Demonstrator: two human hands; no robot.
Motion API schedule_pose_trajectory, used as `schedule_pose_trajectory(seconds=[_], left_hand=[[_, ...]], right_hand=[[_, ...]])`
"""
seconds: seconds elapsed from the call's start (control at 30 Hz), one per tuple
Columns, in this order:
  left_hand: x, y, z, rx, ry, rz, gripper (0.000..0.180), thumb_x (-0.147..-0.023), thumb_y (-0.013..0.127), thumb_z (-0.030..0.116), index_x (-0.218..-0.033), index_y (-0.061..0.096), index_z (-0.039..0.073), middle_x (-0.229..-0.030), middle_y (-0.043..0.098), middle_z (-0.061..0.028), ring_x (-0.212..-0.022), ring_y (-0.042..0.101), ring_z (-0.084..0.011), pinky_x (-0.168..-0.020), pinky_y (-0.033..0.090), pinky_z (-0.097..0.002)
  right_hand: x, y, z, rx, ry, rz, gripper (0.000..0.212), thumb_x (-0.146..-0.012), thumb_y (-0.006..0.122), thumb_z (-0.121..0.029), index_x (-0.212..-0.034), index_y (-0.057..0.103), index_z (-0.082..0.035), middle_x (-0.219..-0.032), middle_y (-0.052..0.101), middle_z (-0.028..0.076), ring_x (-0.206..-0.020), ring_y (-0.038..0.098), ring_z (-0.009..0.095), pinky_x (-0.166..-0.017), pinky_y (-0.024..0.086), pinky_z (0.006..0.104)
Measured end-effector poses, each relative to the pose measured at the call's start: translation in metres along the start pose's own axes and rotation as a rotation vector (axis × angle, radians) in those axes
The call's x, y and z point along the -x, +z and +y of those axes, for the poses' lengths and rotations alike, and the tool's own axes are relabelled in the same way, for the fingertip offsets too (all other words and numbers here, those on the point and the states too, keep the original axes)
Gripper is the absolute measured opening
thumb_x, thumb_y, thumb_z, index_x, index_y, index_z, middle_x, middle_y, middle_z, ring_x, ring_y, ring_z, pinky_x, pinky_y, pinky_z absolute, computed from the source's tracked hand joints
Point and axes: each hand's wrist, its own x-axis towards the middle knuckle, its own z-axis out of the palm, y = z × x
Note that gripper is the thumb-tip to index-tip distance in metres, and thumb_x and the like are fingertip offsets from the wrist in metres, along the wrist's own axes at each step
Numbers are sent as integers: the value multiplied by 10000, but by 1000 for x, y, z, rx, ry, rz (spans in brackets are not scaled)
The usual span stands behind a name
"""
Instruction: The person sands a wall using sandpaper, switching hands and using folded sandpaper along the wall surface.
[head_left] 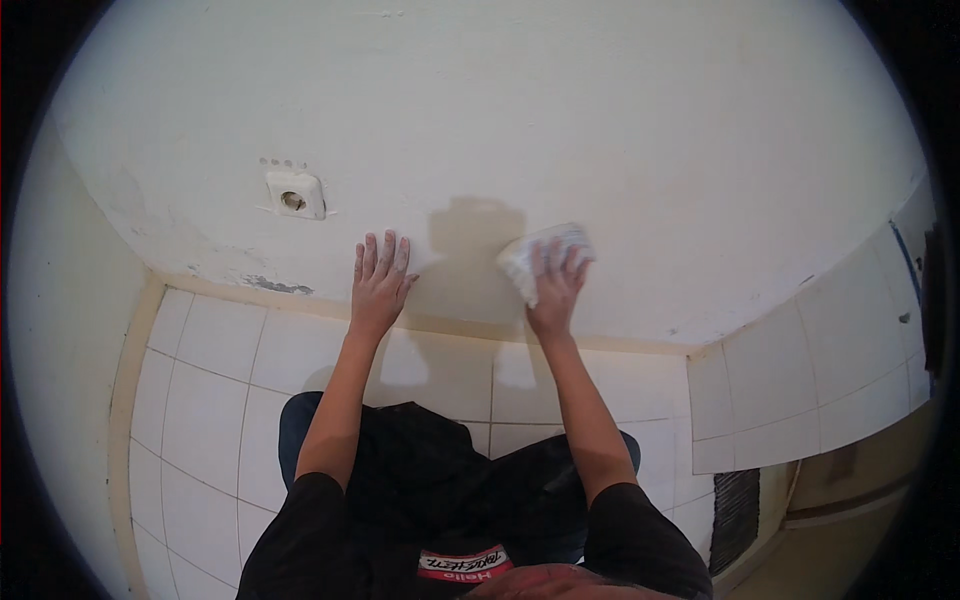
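Note:
My left hand (pixel 380 284) rests against the white wall (pixel 660 130), its fingers stretched out and slightly spread, with whitish marks on them. Nothing is in it. My right hand (pixel 555 288) presses a white cloth (pixel 518 262) against the same wall, fingers over the fabric. The cloth is bunched and a little blurred, and part of it is hidden under the fingers. Between the two hands falls a dark shadow on the wall.
A white wall socket (pixel 294 198) sits left of my left hand. Dark peeling patches (pixel 278 286) show low on the wall. White floor tiles (pixel 205 400) lie below, with a beige skirting edge. At right are a tiled ledge (pixel 770 370) and a dark ribbed mat (pixel 735 515).

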Motion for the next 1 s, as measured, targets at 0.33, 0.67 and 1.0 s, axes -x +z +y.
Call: schedule_pose_trajectory(seconds=[0.33,0.67,1.0], left_hand=[[0,0,0,1,9,-3,675,-891,682,307,-1483,428,106,-1597,298,-127,-1488,191,-392,-1199,191,-541],[0,-1,0,1,5,5,656,-903,666,309,-1481,432,106,-1597,300,-121,-1492,185,-387,-1200,188,-534],[-1,2,1,-3,18,-9,678,-901,671,311,-1483,412,79,-1586,299,-166,-1478,193,-426,-1190,192,-555]], right_hand=[[29,26,-26,-5,-302,-325,636,-845,556,-135,-1465,476,-249,-1538,422,-3,-1392,392,279,-1137,250,602],[-34,-59,58,-31,210,411,713,-794,473,10,-1493,342,50,-1575,270,267,-1488,169,440,-1188,63,597],[-5,-9,9,-87,26,88,615,-911,509,-222,-1483,403,-23,-1551,374,188,-1495,173,417,-1197,46,574]])
